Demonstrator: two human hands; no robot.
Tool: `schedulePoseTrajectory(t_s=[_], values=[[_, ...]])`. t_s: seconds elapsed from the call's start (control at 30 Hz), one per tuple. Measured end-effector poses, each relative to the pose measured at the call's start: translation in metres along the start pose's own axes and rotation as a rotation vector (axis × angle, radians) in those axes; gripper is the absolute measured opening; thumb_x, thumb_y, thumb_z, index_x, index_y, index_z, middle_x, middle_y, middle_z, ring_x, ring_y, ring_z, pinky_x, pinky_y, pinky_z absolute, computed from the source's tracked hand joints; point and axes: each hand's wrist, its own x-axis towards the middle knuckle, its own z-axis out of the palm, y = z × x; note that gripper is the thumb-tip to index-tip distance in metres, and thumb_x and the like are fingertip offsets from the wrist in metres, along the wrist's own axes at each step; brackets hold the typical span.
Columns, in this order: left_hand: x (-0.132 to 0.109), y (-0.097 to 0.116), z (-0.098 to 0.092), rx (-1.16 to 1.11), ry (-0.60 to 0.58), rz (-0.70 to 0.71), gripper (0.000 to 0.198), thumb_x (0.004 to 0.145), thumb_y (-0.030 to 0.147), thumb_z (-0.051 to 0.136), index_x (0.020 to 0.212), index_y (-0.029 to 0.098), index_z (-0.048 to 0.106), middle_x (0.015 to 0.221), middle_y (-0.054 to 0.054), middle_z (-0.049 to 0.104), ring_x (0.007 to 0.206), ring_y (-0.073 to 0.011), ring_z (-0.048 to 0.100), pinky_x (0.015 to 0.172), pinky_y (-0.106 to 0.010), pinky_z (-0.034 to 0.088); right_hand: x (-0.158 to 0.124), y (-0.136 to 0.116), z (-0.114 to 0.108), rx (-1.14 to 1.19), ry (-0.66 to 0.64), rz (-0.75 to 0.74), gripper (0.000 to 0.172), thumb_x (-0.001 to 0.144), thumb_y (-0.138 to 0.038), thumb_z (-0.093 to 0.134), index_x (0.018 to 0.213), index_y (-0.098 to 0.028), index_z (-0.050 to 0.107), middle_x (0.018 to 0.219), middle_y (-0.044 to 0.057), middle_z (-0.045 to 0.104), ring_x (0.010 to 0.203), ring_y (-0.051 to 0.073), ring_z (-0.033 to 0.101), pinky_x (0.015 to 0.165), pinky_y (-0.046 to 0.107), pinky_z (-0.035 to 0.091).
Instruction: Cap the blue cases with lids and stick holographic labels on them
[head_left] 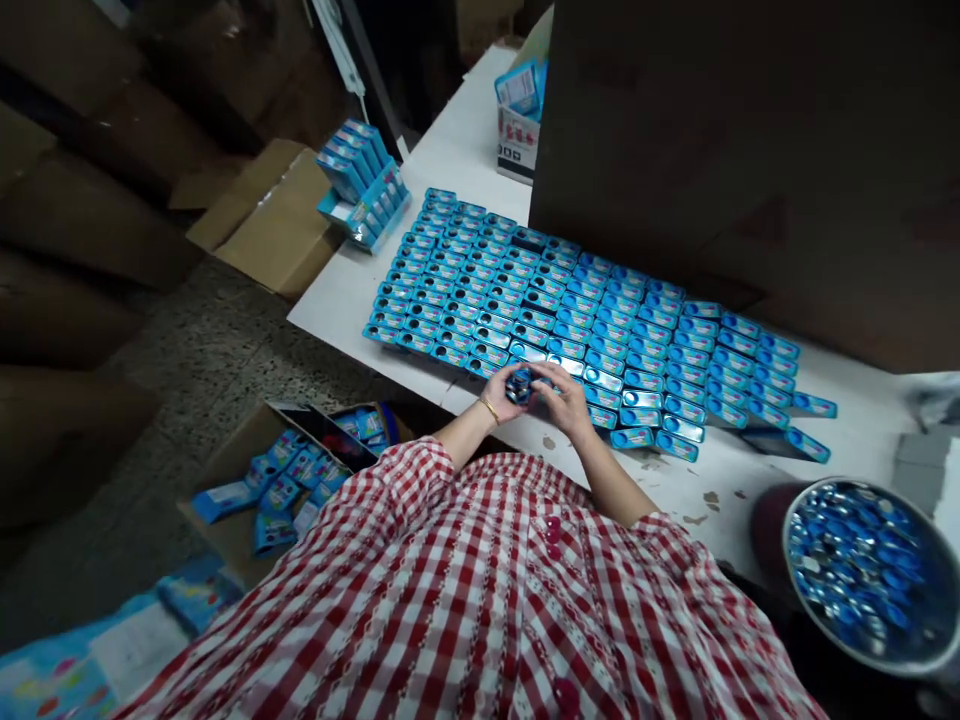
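Observation:
In front of my body, my left hand [501, 393] is cupped around a handful of small shiny blue pieces [518, 385]. My right hand [565, 402] meets it from the right, thumb and fingers pinched at the edge of the handful; what lies between these fingertips is too small to make out. Just beyond both hands, rows of narrow blue boxes [504, 280] stand packed together on the white table [337, 300]. Dark round holes show on the box tops at the left, while many tops farther right show a blue round piece there.
A metal bowl [795, 600] of similar shiny blue pieces is at the right. Stacked blue packs [358, 175] stand at the table's left edge. Below left, an open carton [225, 545] holds blue packs. A large brown cardboard box [735, 150] rises behind the rows.

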Motion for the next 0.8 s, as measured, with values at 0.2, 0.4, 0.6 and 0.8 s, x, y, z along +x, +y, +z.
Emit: schedulePoseTrajectory(t_s=[0.2, 0.4, 0.6, 0.8], values=[[-0.007, 0.064, -0.022, 0.073, -0.049, -0.019, 0.009, 0.080, 0.022, 0.054, 0.084, 0.016, 0.059, 0.078, -0.005, 0.067, 0.066, -0.0170, 0.065, 0.047, -0.022, 0.047, 0.022, 0.009, 0.015, 0.317, 0.307, 0.532, 0.043, 0.072, -0.049, 0.060, 0.105, -0.021, 0.065, 0.076, 0.000, 0.062, 0.059, 0.012, 0.054, 0.057, 0.027, 0.046], [-0.020, 0.094, -0.047, 0.067, -0.002, 0.012, 0.009, 0.081, 0.022, 0.053, 0.084, 0.017, 0.058, 0.075, -0.004, 0.066, 0.063, -0.0149, 0.064, 0.045, -0.020, 0.046, 0.017, 0.031, -0.002, 0.213, 0.438, 0.777, 0.038, 0.068, -0.036, 0.058, 0.099, -0.015, 0.064, 0.067, -0.002, 0.058, 0.054, 0.010, 0.050, 0.055, 0.025, 0.043], [-0.022, 0.098, -0.047, 0.091, 0.019, 0.029, 0.008, 0.078, 0.024, 0.057, 0.083, 0.017, 0.058, 0.076, -0.003, 0.065, 0.063, -0.0125, 0.063, 0.046, -0.019, 0.045, 0.019, 0.039, -0.018, -0.642, 0.109, 0.707, 0.017, 0.070, -0.022, 0.057, 0.084, -0.016, 0.063, 0.072, 0.003, 0.063, 0.067, 0.016, 0.056, 0.067, 0.028, 0.042], [-0.020, 0.091, -0.036, 0.076, 0.015, 0.019, 0.009, 0.077, 0.024, 0.059, 0.082, 0.017, 0.058, 0.076, -0.003, 0.064, 0.062, -0.0120, 0.062, 0.046, -0.018, 0.044, 0.053, 0.037, -0.009, -0.991, -0.242, 0.819, 0.026, 0.076, -0.028, 0.062, 0.099, -0.016, 0.059, 0.094, 0.012, 0.067, 0.090, 0.023, 0.061, 0.073, 0.029, 0.042]])
